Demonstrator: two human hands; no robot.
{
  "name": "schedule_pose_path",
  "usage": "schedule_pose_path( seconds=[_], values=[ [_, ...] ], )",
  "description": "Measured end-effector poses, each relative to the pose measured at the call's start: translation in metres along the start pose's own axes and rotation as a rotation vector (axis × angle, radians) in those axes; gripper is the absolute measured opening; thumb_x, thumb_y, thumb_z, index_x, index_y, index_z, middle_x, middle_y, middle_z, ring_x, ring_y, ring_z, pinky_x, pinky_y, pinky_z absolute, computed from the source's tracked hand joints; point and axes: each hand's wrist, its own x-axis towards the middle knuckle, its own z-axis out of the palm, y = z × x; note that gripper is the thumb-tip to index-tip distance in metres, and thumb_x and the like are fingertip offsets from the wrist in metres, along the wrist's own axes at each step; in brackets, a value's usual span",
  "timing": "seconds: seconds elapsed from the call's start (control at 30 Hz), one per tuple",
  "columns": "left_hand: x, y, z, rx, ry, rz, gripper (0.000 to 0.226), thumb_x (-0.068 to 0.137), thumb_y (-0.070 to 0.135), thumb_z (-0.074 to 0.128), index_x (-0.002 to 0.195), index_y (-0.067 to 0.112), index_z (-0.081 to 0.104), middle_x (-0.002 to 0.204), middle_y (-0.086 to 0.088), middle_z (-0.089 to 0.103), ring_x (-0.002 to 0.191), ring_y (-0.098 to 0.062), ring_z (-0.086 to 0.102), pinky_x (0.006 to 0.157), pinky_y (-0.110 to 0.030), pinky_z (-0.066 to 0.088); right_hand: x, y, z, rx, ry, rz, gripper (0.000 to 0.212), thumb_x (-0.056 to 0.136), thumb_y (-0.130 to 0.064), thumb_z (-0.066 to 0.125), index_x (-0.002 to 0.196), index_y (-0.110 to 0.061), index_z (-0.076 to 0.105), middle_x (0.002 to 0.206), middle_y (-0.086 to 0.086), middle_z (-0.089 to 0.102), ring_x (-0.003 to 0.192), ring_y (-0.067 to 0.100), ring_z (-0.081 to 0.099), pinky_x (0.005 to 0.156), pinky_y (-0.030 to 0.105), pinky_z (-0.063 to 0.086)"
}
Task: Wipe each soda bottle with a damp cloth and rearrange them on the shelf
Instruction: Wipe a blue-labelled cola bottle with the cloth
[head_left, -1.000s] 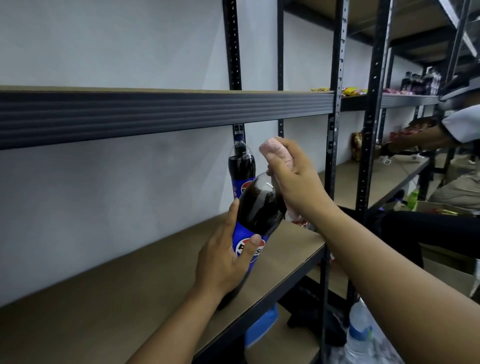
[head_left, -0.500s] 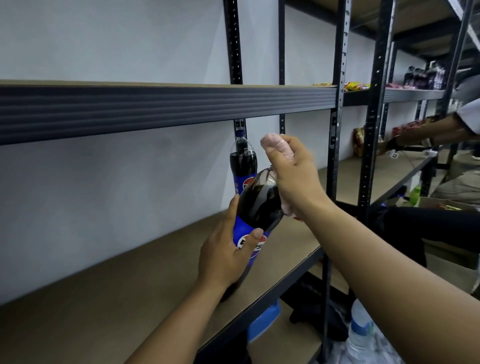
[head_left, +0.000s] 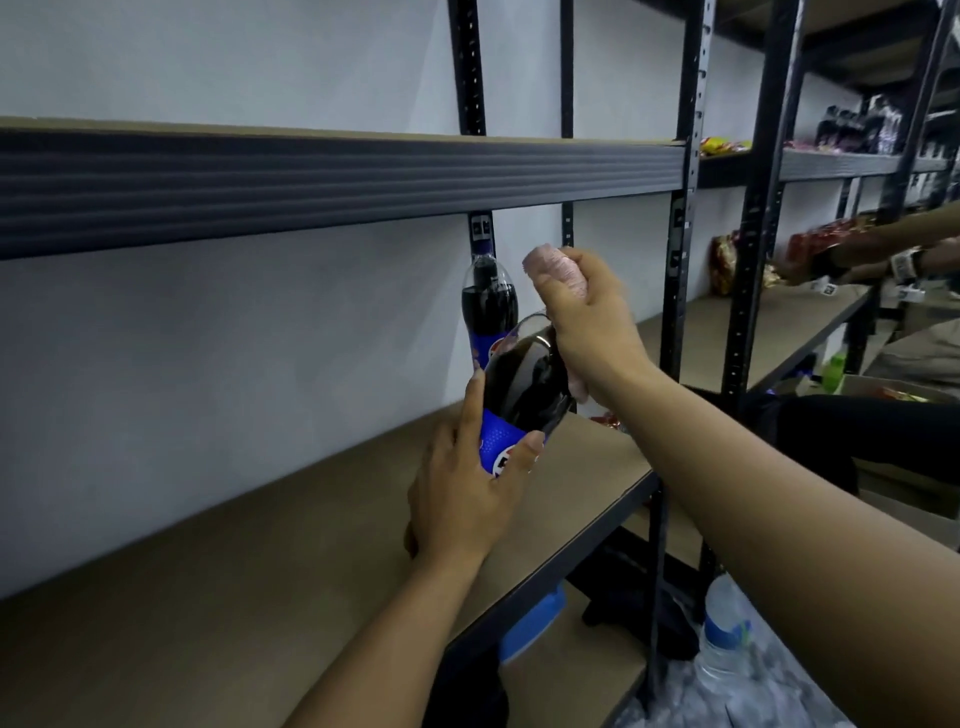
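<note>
A dark cola bottle with a blue label leans tilted over the brown shelf board. My left hand grips it around the label. My right hand holds a pink cloth wrapped over the bottle's neck and cap, which are hidden. A second cola bottle with a blue cap stands upright behind it, against the wall by the black upright.
A dark shelf beam runs across just above my hands. Black uprights stand to the right. Another person's arms reach into the neighbouring shelf with snack packs. A water bottle and a blue object lie below.
My right hand with the cloth has risen a little along the bottle's neck. The bottle stays tilted in my left hand. My view has shifted slightly.
</note>
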Motion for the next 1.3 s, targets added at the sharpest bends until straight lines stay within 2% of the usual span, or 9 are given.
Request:
schedule_pose_path(
  seconds=[0.2,0.37,0.47,0.67,0.87,1.03,1.1,1.17,1.3],
  values=[
    [0.002,-0.015,-0.007,-0.090,0.048,-0.046,0.092,0.071,0.105,0.014,0.151,0.063,-0.008,0.153,0.006,0.051,0.126,-0.018,0.059,0.096,-0.044,0.057,-0.030,0.009,0.030,0.120,0.045,-0.114,0.039,0.111,-0.036,0.048,0.149,-0.033,0.041,0.116,-0.021,0.054,0.092,-0.016,0.059,0.078,0.011,0.050],
    [-0.001,-0.029,-0.010,-0.161,0.151,-0.066,0.087,0.082,0.094,0.024,0.158,0.057,0.000,0.152,0.009,0.054,0.123,-0.020,0.063,0.090,-0.035,0.053,-0.074,0.047,0.076,0.360,0.007,0.039,0.062,0.107,-0.061,0.034,0.164,-0.040,0.025,0.157,-0.024,0.042,0.144,-0.008,0.039,0.123,0.028,0.036],
    [-0.002,-0.039,-0.015,-0.236,0.203,-0.063,0.087,0.083,0.095,0.025,0.158,0.056,0.005,0.151,0.010,0.056,0.119,-0.017,0.065,0.084,-0.030,0.055,-0.106,0.074,0.100,0.465,-0.112,0.130,0.066,0.099,-0.076,0.035,0.159,-0.055,0.019,0.154,-0.042,0.036,0.148,-0.009,0.033,0.127,0.038,0.030],
    [-0.004,-0.054,-0.025,-0.410,0.254,-0.098,0.085,0.086,0.091,0.032,0.160,0.052,0.016,0.144,0.023,0.057,0.116,-0.003,0.067,0.085,-0.022,0.059,-0.148,0.111,0.111,0.449,-0.244,0.284,0.073,0.102,-0.071,0.038,0.161,-0.028,0.037,0.148,0.000,0.061,0.135,0.016,0.059,0.117,0.052,0.045],
    [-0.002,-0.056,-0.031,-0.576,0.305,-0.154,0.058,0.092,0.070,0.041,0.147,0.056,0.026,0.122,0.050,0.056,0.110,0.008,0.066,0.079,-0.009,0.053,-0.124,0.140,0.088,-0.291,-0.226,0.140,0.065,0.100,-0.080,0.023,0.157,-0.049,0.030,0.139,0.002,0.060,0.126,0.020,0.058,0.105,0.052,0.051],
    [-0.002,-0.062,-0.028,-0.619,0.318,-0.165,0.076,0.091,0.076,0.046,0.158,0.045,0.028,0.129,0.038,0.061,0.113,0.000,0.068,0.083,-0.016,0.056,-0.118,0.170,0.065,-0.958,-0.442,0.182,0.060,0.105,-0.070,0.024,0.157,-0.042,0.033,0.160,0.010,0.042,0.148,0.031,0.036,0.121,0.062,0.016],
    [-0.004,-0.064,-0.028,-0.612,0.307,-0.161,0.087,0.087,0.085,0.047,0.160,0.042,0.028,0.138,0.026,0.061,0.117,-0.005,0.068,0.088,-0.024,0.060,-0.124,0.168,0.064,-0.895,-0.343,0.021,0.061,0.104,-0.069,0.019,0.147,-0.040,0.051,0.157,0.000,0.048,0.150,0.024,0.035,0.121,0.061,0.006],
    [-0.003,-0.063,-0.030,-0.619,0.299,-0.154,0.090,0.085,0.086,0.049,0.161,0.041,0.027,0.141,0.022,0.060,0.120,-0.007,0.067,0.091,-0.028,0.060,-0.132,0.153,0.066,-0.620,-0.316,-0.125,0.061,0.104,-0.068,0.021,0.138,-0.036,0.060,0.141,-0.016,0.060,0.138,0.014,0.049,0.118,0.052,0.025],
    [-0.011,-0.071,-0.034,-0.597,0.201,-0.136,0.094,0.087,0.083,0.049,0.163,0.035,0.023,0.141,0.024,0.059,0.123,-0.007,0.065,0.093,-0.023,0.057,-0.153,0.127,0.081,-0.011,-0.476,0.036,0.040,0.108,-0.054,0.046,0.146,-0.041,0.047,0.125,-0.045,0.056,0.123,-0.011,0.056,0.100,0.013,0.046]
  ],
)
